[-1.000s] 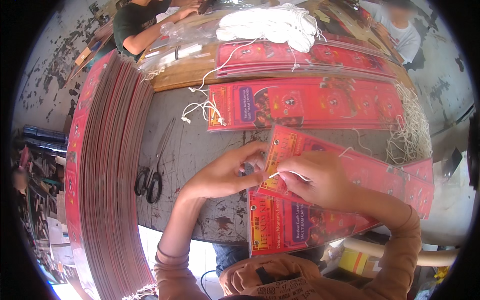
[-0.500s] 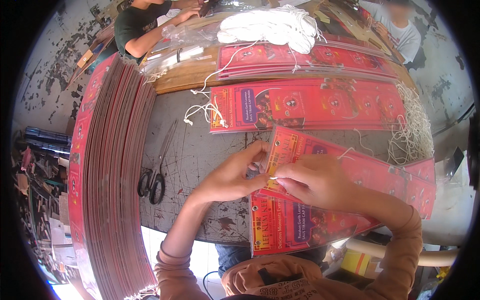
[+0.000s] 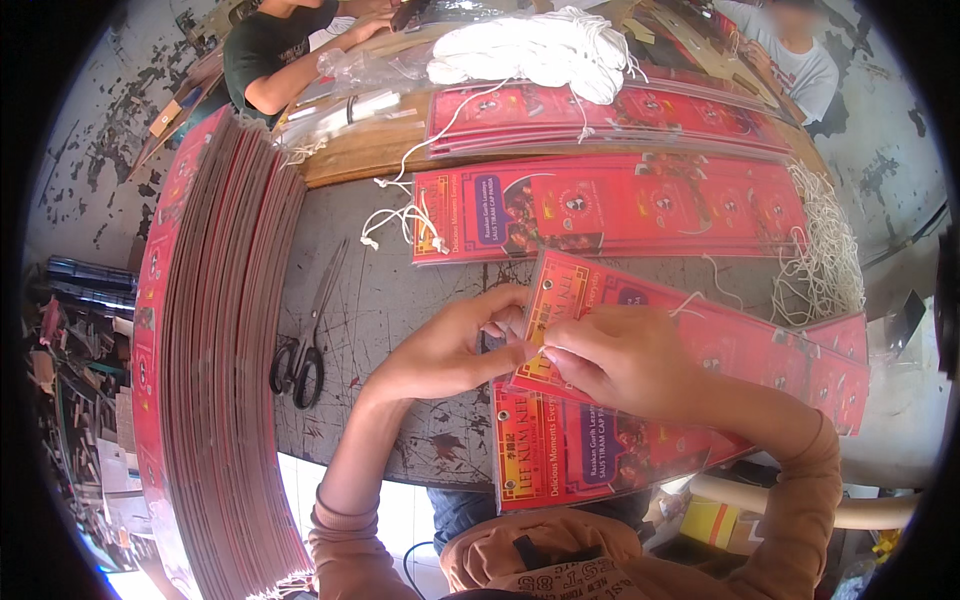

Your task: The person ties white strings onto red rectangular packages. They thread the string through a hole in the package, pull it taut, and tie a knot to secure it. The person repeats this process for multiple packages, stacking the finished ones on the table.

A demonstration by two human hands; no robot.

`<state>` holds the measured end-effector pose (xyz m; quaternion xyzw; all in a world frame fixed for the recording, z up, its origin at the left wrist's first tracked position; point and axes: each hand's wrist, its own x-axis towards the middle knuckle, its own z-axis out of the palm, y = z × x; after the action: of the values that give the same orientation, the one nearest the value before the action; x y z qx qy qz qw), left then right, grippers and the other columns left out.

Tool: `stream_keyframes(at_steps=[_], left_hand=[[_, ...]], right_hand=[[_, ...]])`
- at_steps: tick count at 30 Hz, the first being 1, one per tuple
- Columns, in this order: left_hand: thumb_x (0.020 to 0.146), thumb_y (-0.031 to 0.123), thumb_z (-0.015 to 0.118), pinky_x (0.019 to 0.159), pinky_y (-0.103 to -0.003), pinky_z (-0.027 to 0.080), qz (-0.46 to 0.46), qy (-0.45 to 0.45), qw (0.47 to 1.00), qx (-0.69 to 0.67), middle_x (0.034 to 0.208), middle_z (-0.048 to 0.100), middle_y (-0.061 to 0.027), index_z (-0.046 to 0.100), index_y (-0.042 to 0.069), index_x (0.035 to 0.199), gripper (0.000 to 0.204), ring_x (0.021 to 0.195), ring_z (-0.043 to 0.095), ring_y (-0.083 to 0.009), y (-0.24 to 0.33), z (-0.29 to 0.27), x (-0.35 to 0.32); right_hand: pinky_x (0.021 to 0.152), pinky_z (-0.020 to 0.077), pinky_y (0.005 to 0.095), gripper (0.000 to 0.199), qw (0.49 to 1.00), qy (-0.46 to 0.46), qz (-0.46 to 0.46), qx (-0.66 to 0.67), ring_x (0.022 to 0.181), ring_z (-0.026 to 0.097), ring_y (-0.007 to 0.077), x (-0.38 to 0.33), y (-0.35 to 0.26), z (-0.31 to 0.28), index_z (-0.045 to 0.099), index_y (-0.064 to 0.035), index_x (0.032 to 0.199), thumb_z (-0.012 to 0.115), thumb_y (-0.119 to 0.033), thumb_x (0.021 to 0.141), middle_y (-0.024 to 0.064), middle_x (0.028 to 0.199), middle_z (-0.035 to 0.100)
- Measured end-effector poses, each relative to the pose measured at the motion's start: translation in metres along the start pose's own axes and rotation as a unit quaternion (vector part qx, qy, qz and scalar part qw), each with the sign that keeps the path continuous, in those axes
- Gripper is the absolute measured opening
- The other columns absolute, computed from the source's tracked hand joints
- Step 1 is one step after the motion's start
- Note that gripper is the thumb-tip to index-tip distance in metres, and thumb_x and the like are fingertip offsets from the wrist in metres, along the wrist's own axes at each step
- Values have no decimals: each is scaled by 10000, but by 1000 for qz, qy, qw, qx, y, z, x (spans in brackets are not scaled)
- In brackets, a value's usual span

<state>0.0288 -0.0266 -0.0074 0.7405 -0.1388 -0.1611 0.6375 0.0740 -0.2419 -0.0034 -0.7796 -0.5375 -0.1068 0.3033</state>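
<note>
My left hand [image 3: 452,343] and my right hand [image 3: 620,360] meet at the left end of a long red printed card [image 3: 750,350] lying slanted on the table. The left fingers pinch the card's near-left corner. The right hand's fingertips press on the same corner and seem to hold a thin white string [image 3: 690,300] that trails across the card. A second red card [image 3: 570,450] lies under it, hanging over the table's near edge.
A tall stack of red cards [image 3: 215,350] stands at the left. Black scissors [image 3: 305,350] lie beside it on the grey table [image 3: 400,290]. More red cards [image 3: 610,205], a bundle of white string [image 3: 540,45] and loose strings [image 3: 825,260] lie beyond. Two other people sit at the far side.
Both hands have stayed at the card's left corner, with only small finger shifts. The card has barely moved.
</note>
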Motion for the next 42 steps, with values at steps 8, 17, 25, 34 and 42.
stream_keyframes(at_steps=[8,17,25,34,42], left_hand=[[779,-5,635,840,-299,424,52,24,998,12,915,609,-59,539,-19,1165,398,868,552,-123,-2,5,3],[782,-48,548,896,-305,411,34,23,998,-42,995,575,-69,488,-25,1168,392,954,530,-131,-1,11,3],[819,-32,548,771,-257,376,-3,2,994,-112,951,540,-37,456,12,1166,361,901,496,-101,-5,11,4],[865,30,569,789,-257,396,-7,1,995,-99,900,554,-24,496,9,1146,291,867,510,-96,-5,6,2],[906,92,580,820,-285,427,-36,27,998,-46,913,588,-38,608,-1,1078,197,885,549,-145,-6,-8,-4]], right_hand=[[489,442,347,135,999,-32,4,-7,562,571,208,0,-2,-3,614,-97,918,685,-107,804,30,640,543],[471,430,341,176,1000,-15,-16,-9,542,553,198,0,-2,-3,624,-91,950,689,-84,786,24,622,520],[465,428,336,246,1000,-3,-21,18,533,550,201,1,-2,-3,630,-91,1009,690,-59,773,30,609,522],[443,424,332,237,1000,-6,-29,-1,526,559,189,-1,2,0,605,-78,1010,662,-83,780,27,596,519],[425,413,324,209,998,4,-58,-5,516,541,170,-1,3,0,596,-74,974,660,-117,779,12,576,489]])
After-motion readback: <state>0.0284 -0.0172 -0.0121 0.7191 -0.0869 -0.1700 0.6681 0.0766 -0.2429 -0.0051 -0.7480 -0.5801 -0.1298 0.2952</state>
